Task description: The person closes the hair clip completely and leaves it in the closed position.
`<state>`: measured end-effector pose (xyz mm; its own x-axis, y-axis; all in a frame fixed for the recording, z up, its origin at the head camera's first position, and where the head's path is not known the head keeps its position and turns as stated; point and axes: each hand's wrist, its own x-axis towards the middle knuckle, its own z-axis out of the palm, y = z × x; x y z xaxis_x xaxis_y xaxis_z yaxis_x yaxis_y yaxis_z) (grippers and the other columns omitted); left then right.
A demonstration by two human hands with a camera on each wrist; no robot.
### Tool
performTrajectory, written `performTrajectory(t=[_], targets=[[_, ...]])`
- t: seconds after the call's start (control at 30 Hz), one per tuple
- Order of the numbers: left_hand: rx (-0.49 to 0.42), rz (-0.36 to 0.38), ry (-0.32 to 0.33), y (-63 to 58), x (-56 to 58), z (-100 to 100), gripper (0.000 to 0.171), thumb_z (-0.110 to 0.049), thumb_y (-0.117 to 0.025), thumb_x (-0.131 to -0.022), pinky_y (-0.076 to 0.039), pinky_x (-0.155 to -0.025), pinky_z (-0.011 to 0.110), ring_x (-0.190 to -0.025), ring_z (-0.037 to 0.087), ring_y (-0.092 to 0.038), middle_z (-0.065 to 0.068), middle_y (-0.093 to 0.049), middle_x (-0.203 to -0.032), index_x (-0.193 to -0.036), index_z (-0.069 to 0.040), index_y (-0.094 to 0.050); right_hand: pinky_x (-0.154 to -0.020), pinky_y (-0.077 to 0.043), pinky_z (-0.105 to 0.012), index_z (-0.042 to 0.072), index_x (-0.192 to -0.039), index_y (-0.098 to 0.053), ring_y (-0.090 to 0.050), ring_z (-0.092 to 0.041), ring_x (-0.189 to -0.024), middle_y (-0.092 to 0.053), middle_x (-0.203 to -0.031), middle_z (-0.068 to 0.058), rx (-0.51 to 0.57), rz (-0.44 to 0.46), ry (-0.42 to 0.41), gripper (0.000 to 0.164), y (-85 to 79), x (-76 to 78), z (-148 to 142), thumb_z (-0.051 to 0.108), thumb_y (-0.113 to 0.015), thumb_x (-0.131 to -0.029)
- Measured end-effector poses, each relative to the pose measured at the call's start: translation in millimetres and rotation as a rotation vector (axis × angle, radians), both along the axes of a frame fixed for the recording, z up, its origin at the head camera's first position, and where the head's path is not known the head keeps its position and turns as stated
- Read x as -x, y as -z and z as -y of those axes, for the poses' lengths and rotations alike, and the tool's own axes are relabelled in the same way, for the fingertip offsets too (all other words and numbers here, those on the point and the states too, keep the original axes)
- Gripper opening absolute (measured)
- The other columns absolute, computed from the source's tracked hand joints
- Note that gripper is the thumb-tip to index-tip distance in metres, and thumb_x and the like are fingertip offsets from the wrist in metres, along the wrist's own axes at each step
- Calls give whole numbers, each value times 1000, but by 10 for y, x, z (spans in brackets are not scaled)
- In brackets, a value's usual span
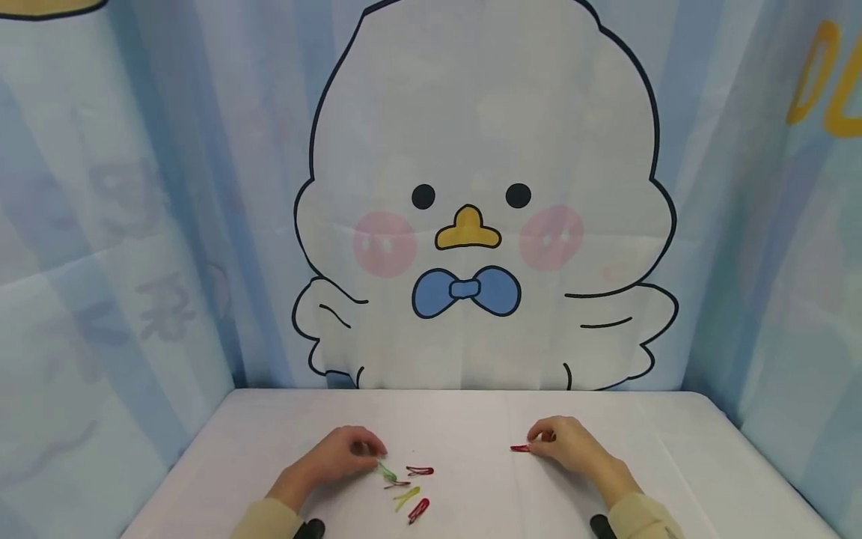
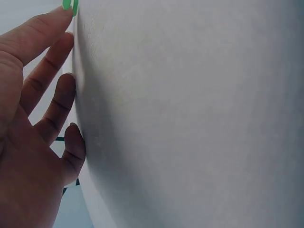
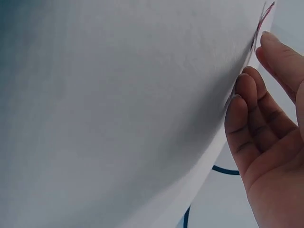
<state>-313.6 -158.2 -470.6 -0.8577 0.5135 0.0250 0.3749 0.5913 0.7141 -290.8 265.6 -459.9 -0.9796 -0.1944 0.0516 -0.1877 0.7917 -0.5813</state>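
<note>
At the left of the table, my left hand [image 1: 340,453] pinches the end of a green hair clip [image 1: 387,472] between thumb and forefinger. In the left wrist view that green clip [image 2: 75,6] shows at the thumb tip, cut off by the top edge. Farther right, my right hand [image 1: 564,443] holds a red hair clip [image 1: 519,448] by its near end, low at the tabletop. The right wrist view shows this red clip [image 3: 261,24] at the thumb and forefinger tips, the other fingers bent beside the white surface.
Beside the left hand lie a dark red clip [image 1: 420,471], a thin brownish clip [image 1: 397,485], a yellow clip [image 1: 407,498] and a bright red clip [image 1: 419,511]. The white table [image 1: 471,419] ends at a curtain [image 1: 471,344] with a cartoon bird; curtains flank both sides.
</note>
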Motion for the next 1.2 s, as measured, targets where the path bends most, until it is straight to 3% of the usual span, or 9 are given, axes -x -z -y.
performTrajectory(t=[0.2,0.47,0.77,1.0,1.2], targets=[[39,19,7,16,48,-45,12,-7,-77,-86,-43,-83,40,-89,17,-53,-7,-63,-94,-91,-18,-75,-69,-43,-35,15,-95,-74,-49,-16,-75,-56,-80,3,4,3,23,6,7,-20,-76,15,-77,-89],[56,43,-18,-50,3,-67,11,-7,-77,-87,-43,-88,46,-90,18,-53,-6,-61,-92,-85,-17,-72,-71,-44,-35,14,-96,-74,-50,-16,-76,-58,-81,3,-3,13,37,6,-12,-19,-84,15,-76,-90],[42,40,-12,-128,-20,1,10,-7,-74,-89,-43,-71,33,-78,17,-53,-4,-61,-86,-88,-16,-71,-69,-46,-34,14,-100,-75,-52,-17,-76,-58,-83,2,4,50,118,10,-47,-15,-97,19,-75,-91],[24,61,-73,-207,-37,57,5,-12,-74,-92,-45,-70,33,-79,18,-54,-3,-63,-88,-92,-8,-71,-67,-45,-33,13,-101,-75,-52,-16,-76,-59,-84,2,36,0,99,13,-104,-43,-113,21,-76,-91],[-5,62,-87,-282,-79,58,4,-12,-73,-93,-46,-71,34,-81,18,-53,-2,-62,-88,-94,-9,-71,-67,-44,-34,11,-101,-75,-51,-16,-76,-59,-84,2,79,-32,84,15,-129,-80,-99,22,-75,-91]])
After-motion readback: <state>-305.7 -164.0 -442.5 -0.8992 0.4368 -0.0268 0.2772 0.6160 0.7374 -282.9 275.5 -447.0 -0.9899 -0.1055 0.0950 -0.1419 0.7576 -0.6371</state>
